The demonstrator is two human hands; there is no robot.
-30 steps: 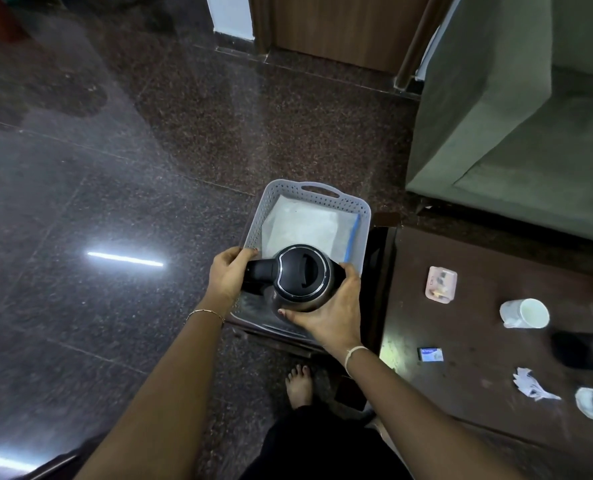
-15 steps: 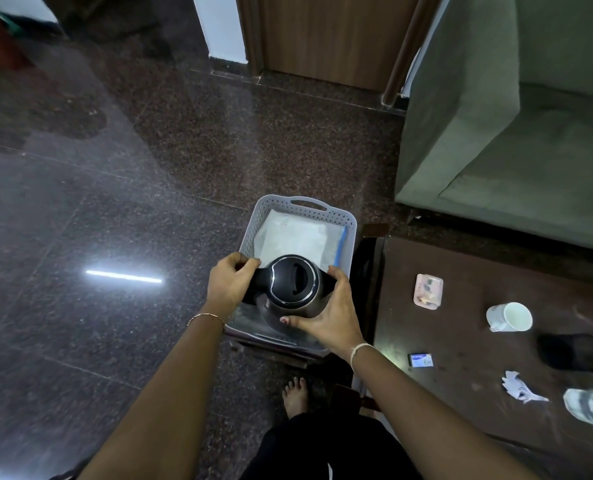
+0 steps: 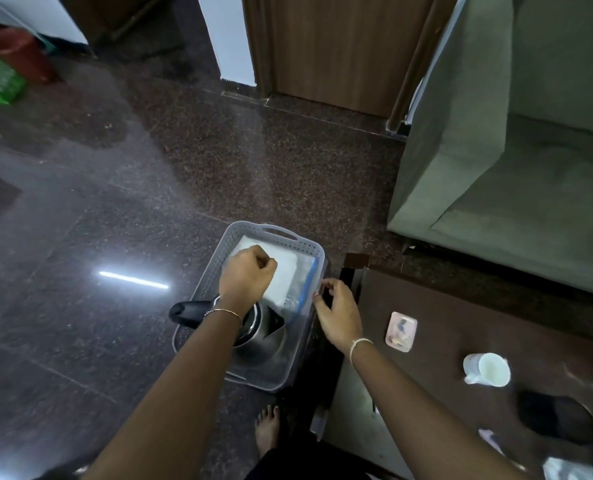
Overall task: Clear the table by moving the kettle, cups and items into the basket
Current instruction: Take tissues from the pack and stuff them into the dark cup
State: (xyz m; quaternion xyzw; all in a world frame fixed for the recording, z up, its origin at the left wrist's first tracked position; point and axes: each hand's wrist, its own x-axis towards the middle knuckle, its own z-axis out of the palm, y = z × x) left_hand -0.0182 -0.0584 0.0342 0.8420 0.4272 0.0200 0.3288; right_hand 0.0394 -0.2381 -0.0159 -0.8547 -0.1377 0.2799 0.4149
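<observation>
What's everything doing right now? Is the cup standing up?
Kettle: in the basket, handle poking over its left rim.
Basket: beside the table, holds kettle and bag.
Bag: lying in the basket.
Cup: on the table, tipped on its side.
Left hand: curled over the bag.
Right hand: at the basket's right rim.

A home living room (polished granite floor (image 3: 149,202)), with a green sofa (image 3: 513,168), wooden door (image 3: 333,46) and low table (image 3: 461,323)

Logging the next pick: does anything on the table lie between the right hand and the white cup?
Only a flat pink packet lies on the table roughly between the right hand and the white cup, which is on its side. It is low and probably easy to reach over.
</observation>
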